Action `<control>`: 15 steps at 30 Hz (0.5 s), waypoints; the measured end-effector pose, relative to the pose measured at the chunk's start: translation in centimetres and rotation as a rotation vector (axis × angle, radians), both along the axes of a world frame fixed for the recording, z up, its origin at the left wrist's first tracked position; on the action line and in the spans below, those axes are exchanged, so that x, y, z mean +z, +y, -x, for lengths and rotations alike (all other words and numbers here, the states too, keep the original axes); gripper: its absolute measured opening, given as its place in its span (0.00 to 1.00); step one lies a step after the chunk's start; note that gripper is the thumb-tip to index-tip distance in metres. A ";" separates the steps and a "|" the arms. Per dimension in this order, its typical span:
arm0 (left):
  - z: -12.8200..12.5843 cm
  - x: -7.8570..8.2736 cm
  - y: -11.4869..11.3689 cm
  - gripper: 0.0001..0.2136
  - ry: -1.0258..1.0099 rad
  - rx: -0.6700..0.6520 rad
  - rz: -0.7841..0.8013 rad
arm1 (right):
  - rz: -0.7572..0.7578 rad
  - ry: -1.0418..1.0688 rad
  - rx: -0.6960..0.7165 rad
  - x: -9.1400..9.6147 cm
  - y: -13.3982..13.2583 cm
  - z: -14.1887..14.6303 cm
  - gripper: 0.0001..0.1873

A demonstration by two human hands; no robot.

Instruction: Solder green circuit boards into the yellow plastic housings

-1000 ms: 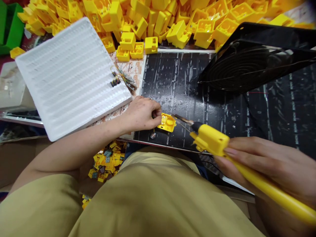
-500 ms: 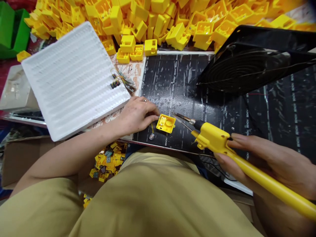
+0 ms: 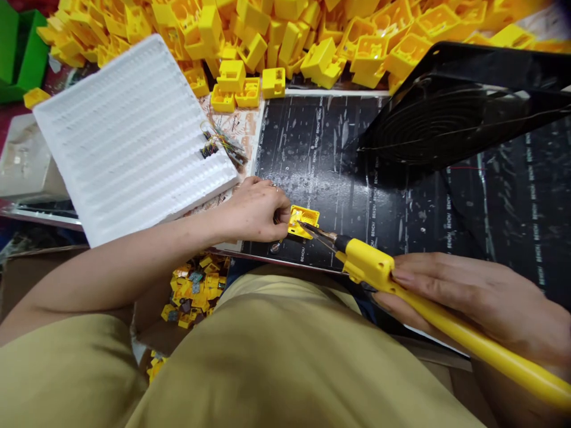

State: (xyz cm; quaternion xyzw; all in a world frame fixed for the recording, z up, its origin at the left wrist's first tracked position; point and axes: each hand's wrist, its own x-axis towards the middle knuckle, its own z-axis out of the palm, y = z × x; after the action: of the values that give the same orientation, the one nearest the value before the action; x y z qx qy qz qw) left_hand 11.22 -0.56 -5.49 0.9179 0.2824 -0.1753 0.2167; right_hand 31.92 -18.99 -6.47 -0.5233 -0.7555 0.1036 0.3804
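Note:
My left hand [image 3: 256, 211] rests on the black bench mat, its fingertips pressed against the left edge of a small yellow plastic housing [image 3: 303, 221]. My right hand [image 3: 473, 294] grips the long yellow handle of a soldering iron [image 3: 370, 264]. The iron's metal tip reaches the housing's lower edge and appears to touch it. A small round metal disc [image 3: 275, 248] lies just below my left fingers. The fingertips hide any wire at the housing's left side.
A white foam board [image 3: 129, 137] with a small wire bundle [image 3: 223, 145] lies left of the black mat [image 3: 321, 148]. A black fan guard [image 3: 428, 125] stands at right. Yellow housings [image 3: 276, 35] are heaped beyond, and small yellow pieces [image 3: 194, 291] lie below the bench edge.
The soldering iron has moved left, and its tip has gone from beside the housing to its lower edge. My left fingers have closed onto the housing, which has turned slightly.

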 end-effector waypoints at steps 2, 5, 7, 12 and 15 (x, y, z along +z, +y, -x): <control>-0.5 0.2 0.1 0.05 0.057 -0.019 -0.009 | -0.070 -0.053 0.101 -0.5 0.4 -0.6 0.04; -1.2 0.6 0.3 0.05 0.129 -0.015 0.000 | -0.075 -0.093 0.112 -0.7 1.1 -1.0 0.05; -1.6 0.8 0.5 0.04 0.164 -0.003 0.019 | -0.092 -0.099 0.145 -0.5 1.6 -0.9 0.06; -2.5 1.1 0.7 0.04 0.236 0.028 0.052 | -0.124 -0.104 0.203 0.3 2.0 -0.3 0.09; -2.7 1.1 0.7 0.04 0.249 0.049 0.044 | -0.065 -0.098 0.155 0.5 1.7 -0.5 0.12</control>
State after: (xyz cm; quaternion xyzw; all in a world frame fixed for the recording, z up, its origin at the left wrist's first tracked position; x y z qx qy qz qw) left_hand 13.91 0.13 -4.37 0.8768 0.3256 -0.2887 0.2045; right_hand 32.40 -17.34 -6.00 -0.4549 -0.8145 0.0825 0.3506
